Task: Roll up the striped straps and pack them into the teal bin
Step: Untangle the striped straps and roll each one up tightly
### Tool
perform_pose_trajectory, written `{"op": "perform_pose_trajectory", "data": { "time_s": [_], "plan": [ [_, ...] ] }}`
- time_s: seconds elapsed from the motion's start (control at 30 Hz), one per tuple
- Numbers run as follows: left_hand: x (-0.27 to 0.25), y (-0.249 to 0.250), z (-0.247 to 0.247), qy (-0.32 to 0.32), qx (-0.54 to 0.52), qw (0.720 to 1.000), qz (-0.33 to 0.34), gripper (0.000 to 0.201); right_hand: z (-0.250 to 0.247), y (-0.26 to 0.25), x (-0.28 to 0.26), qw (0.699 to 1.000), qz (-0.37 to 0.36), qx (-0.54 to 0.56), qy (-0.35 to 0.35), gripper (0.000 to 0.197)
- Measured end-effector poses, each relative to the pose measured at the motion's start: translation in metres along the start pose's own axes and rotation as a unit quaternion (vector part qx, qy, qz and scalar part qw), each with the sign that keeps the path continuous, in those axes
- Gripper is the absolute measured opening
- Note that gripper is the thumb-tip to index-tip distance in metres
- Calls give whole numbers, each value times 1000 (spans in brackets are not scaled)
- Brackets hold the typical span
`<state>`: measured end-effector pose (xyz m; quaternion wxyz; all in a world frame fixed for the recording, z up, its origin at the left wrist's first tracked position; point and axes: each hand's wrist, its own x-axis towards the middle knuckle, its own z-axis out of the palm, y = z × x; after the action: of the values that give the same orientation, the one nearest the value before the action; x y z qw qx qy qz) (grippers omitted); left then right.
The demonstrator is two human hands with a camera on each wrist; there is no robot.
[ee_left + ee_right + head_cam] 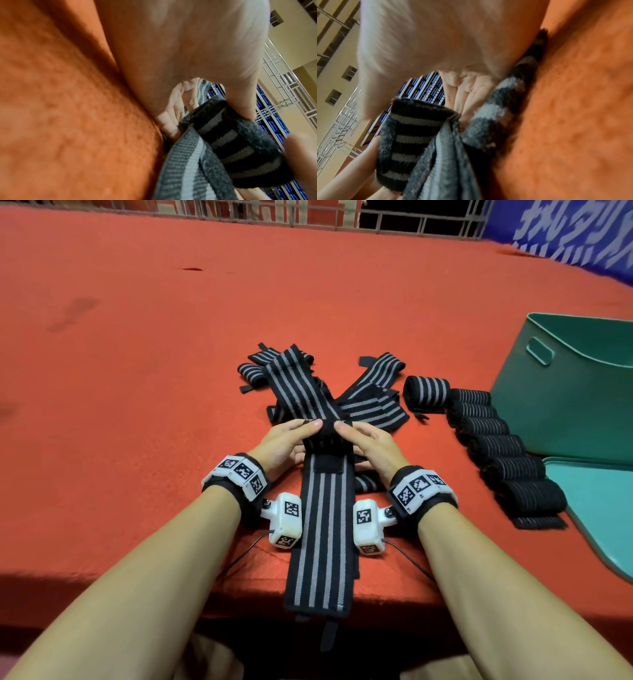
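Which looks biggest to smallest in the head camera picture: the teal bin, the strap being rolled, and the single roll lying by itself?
1. Teal bin, though the picture's edge cuts it off.
2. Strap being rolled, held by the left hand and right hand; it lies nearer the camera.
3. Single roll.

Left of the loose straps [308, 385] the red counter [137, 354] lies open, and beyond them too. On the right, a row of rolled straps [493, 440] stands between the hands' place and the teal bin [575, 405], just beside its wall. The bin's lid [596, 508] covers the near right corner.
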<state>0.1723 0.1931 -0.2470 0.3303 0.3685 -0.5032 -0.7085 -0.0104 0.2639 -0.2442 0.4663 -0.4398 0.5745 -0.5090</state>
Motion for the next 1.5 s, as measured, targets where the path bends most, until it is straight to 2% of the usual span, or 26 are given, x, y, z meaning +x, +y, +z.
{"op": "perform_pose_trajectory", "data": {
  "time_s": [0.1,0.23,0.37,0.57,0.67,0.8,1.1,1.27,1.5],
  "plan": [
    [0,-2,-3,-6,-26,1000,4,38,-1,-1,0,1000,12,5,-7,34],
    [-2,-1,-2,-16,-31,999,7,52,-5,-2,-1,999,17,35,-19,30],
    [-4,3,3,-24,2,1000,1,43,-7,-2,0,998,21,48,-18,28],
    [-7,9,10,-25,36,999,-31,39,-13,4,3,996,10,89,-28,43],
    [-8,8,8,-26,32,999,-26,27,-14,5,5,997,8,70,-39,51],
    [-6,6,5,-11,11,1000,-9,34,-16,1,5,997,23,27,-71,57],
    [-2,-1,0,-11,-8,1000,12,36,-9,-6,-1,998,27,10,-58,33],
    [-2,-2,2,0,7,1000,23,34,-7,-1,0,1000,14,12,-22,40],
    [-1,-1,-1,-40,5,999,-4,52,-7,1,0,1000,7,23,-5,37]
  ]
}}
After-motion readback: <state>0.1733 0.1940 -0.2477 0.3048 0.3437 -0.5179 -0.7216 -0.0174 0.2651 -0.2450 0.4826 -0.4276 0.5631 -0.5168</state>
